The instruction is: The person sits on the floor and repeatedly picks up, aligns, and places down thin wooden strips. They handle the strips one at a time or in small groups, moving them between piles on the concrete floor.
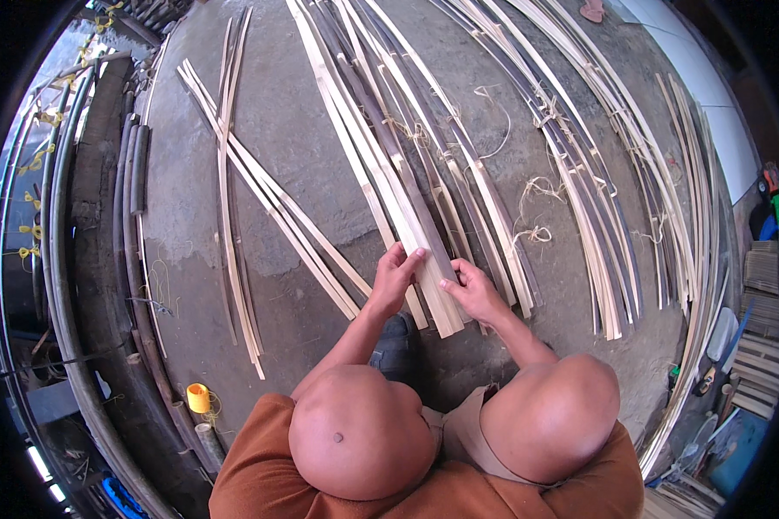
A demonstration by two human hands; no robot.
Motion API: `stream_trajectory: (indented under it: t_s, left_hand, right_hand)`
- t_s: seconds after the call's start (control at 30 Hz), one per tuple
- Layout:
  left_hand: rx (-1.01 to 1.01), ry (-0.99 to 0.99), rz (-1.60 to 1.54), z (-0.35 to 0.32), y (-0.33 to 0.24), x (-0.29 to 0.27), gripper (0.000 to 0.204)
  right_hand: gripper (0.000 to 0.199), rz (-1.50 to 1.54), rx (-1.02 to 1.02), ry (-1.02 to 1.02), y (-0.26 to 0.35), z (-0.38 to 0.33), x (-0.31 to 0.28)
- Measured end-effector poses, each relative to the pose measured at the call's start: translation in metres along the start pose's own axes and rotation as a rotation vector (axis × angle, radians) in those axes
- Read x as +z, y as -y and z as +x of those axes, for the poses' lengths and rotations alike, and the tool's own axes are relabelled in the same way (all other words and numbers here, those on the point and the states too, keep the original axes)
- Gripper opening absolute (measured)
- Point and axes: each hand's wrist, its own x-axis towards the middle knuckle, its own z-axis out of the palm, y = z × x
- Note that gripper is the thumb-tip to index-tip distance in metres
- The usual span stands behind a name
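Between my knees I hold several long, pale bamboo strips side by side, their near ends pointing toward me. My left hand is closed on their left edge, its thumb on top. Along the right edge, my right hand grips them, thumb pressed on the upper face. The strips run away from me across the floor to the far edge of the view. Just right of them lie more bamboo strips, some with dark outer skin, tied partway along with thin strands. The undersides of my fingers are hidden.
Crossed loose strips lie on the concrete floor to the left. Tied bundles stretch along the right. Bamboo poles line the left side, near a yellow roll of twine. A blue container stands at lower right.
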Motion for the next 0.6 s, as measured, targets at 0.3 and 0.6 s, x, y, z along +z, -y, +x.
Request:
stream_trajectory:
  t_s: [0.3, 0.6]
  left_hand:
    - [-0.045, -0.015, -0.070, 0.003, -0.010, -0.002, 0.027]
    - [-0.045, 0.043, -0.090, 0.013, 0.005, -0.002, 0.018]
  right_hand:
    - [0.023, -0.487, -0.421, -0.259, 0.008, -0.001, 0.000]
    - [0.027, -0.400, -0.376, -0.274, -0.020, 0.006, 0.022]
